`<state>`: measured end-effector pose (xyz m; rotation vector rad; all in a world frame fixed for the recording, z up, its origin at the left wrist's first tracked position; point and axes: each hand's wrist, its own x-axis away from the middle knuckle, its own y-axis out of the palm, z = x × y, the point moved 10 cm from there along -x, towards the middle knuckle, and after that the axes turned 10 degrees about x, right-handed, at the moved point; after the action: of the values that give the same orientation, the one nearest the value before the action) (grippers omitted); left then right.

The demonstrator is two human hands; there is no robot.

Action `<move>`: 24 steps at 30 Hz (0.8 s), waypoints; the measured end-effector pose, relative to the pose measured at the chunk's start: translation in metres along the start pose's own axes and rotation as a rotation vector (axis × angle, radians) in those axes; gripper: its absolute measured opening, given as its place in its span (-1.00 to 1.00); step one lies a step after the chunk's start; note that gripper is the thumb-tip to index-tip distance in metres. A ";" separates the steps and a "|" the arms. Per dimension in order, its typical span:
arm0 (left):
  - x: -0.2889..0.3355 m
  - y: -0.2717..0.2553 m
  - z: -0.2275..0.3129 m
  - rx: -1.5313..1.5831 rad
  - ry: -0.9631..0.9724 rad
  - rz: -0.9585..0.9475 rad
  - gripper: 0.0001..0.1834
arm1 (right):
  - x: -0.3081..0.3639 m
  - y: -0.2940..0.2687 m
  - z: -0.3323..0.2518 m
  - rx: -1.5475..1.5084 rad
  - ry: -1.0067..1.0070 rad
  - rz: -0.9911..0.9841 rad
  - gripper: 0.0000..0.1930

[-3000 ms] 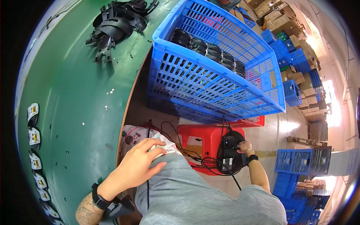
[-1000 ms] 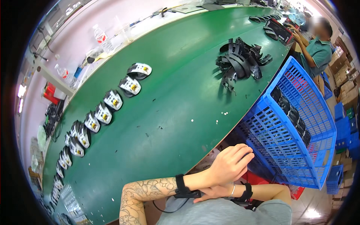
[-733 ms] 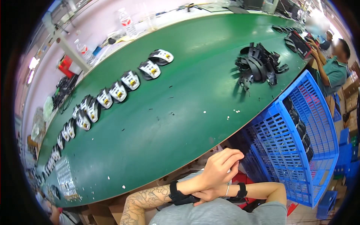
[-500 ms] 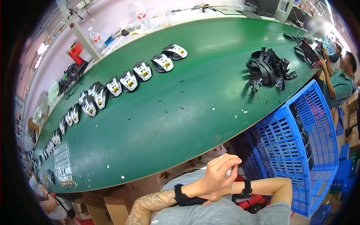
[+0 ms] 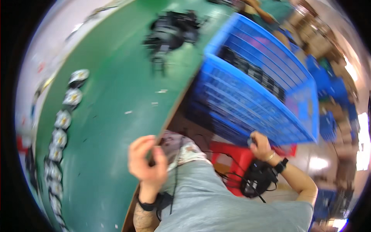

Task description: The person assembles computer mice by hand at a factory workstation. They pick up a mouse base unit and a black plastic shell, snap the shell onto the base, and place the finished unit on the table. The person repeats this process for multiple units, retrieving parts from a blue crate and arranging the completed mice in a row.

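Note:
My left hand (image 5: pixel 147 160) is raised over the front edge of the green table (image 5: pixel 116 127). It is blurred; the fingers curl with a gap to the thumb, and nothing shows between them. Out to the right, my right hand (image 5: pixel 261 147) is closed beside the lower wall of a blue plastic crate (image 5: pixel 247 92). A small dark bit shows at its fingertips, too smeared to name. Dark curved parts (image 5: pixel 255 71) lie in a row inside the crate. On the table's far side runs a line of white-and-black shell-shaped pieces (image 5: pixel 63 119).
A heap of black curved plastic parts (image 5: pixel 170 33) lies on the table near the crate. Below my right hand are a red stool (image 5: pixel 234 166) and a black pouch with cables (image 5: pixel 257 178). Cardboard boxes (image 5: pixel 319 38) and another person's arm (image 5: pixel 262 11) are beyond.
My view has swung to the right, toward the crate. My hands, together in front of me before, have parted: the left is at the table edge, the right beside the crate.

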<state>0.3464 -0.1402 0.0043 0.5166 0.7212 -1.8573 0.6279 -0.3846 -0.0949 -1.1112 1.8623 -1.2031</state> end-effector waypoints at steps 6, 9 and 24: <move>-0.001 0.030 -0.018 -0.240 -0.074 -0.137 -0.72 | 0.190 -0.049 0.156 0.306 0.710 0.327 -0.73; -0.002 0.040 -0.023 -0.339 -0.106 -0.239 -0.68 | 0.239 -0.028 0.168 0.345 0.886 0.175 -0.67; 0.000 0.032 -0.028 -0.374 -0.162 -0.240 -0.71 | 0.241 0.073 0.164 0.550 1.019 -0.286 -0.59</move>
<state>0.3767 -0.1301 -0.0241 0.0389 1.0258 -1.8953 0.6418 -0.6474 -0.2406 -0.4531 1.8109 -2.5860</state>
